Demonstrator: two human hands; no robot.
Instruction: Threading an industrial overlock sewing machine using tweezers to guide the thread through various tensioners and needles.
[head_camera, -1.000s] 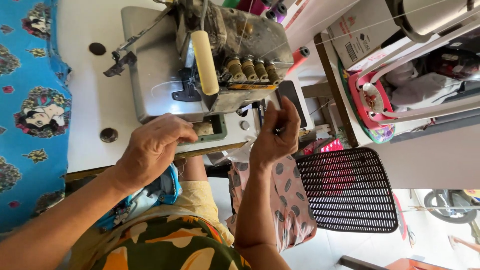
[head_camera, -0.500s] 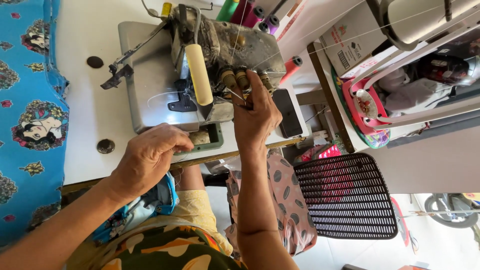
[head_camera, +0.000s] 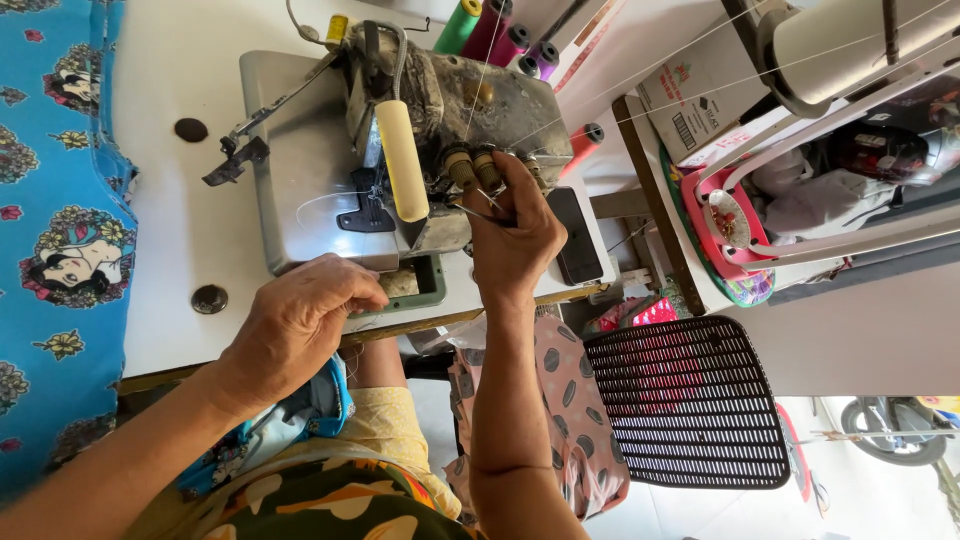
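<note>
- Overhead, the head view looks down on a grey overlock sewing machine (head_camera: 330, 170) standing on a white table (head_camera: 190, 250).
- Right hand (head_camera: 512, 235) is up at the machine's right side, fingers pinched together around a thin metal tool, seemingly tweezers (head_camera: 478, 212), just beside the row of brass tension knobs (head_camera: 475, 168).
- Left hand (head_camera: 300, 325) lies at the near edge of the machine bed, fingers curled down and pressed on it; whether anything is gripped under them cannot be told.
- A cream cylindrical handle (head_camera: 401, 160) hangs across the machine front, left of the knobs.
- Thread cones (head_camera: 500, 30) in green, pink and purple stand at the far side of the machine.
- A dark phone (head_camera: 578, 237) lies on the table just right of the right hand.
- Blue patterned fabric (head_camera: 55, 230) covers the left edge of the table.
- A black mesh stool seat (head_camera: 685, 400) stands near right, below the table.
</note>
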